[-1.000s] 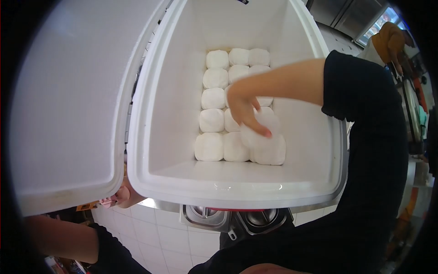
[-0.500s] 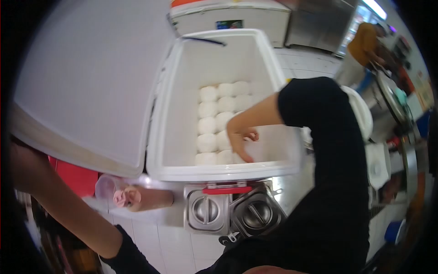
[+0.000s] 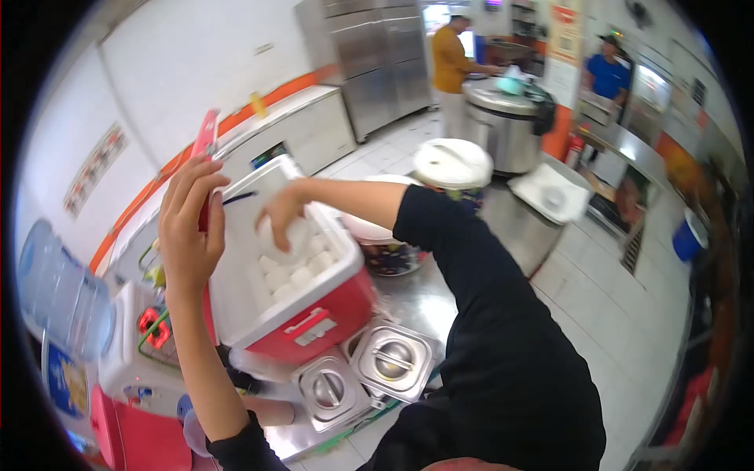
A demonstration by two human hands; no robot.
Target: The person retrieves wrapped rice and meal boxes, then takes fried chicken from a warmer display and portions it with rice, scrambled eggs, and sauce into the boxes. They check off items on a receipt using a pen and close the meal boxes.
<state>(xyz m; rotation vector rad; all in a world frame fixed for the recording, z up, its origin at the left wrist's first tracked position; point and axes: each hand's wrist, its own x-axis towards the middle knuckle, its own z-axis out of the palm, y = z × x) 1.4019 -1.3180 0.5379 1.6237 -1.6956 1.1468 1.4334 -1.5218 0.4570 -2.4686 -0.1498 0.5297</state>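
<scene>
A red cooler (image 3: 345,310) with a white rim and inside stands before me, with white, round, dough-like balls (image 3: 276,276) in rows at its bottom. My left hand (image 3: 191,208) is raised at the cooler's left side, its fingers closed over the red edge of the cooler lid (image 3: 206,132), which stands upright, seen nearly edge-on. My right hand (image 3: 284,210) is inside the cooler above the balls, fingers curled downward around a white round ball (image 3: 295,237). Motion blurs that ball, and the hand covers part of it.
Two lidded steel pans (image 3: 393,359) sit at the cooler's front. Right of it stand white-lidded tubs (image 3: 453,163) and a large steel pot (image 3: 506,129). A water dispenser (image 3: 129,349) is at left. Two people (image 3: 454,67) stand farther back.
My view has swung up and right. The lid went from lying wide open to nearly edge-on in view. My right hand rose from the cooler's near corner with a white ball.
</scene>
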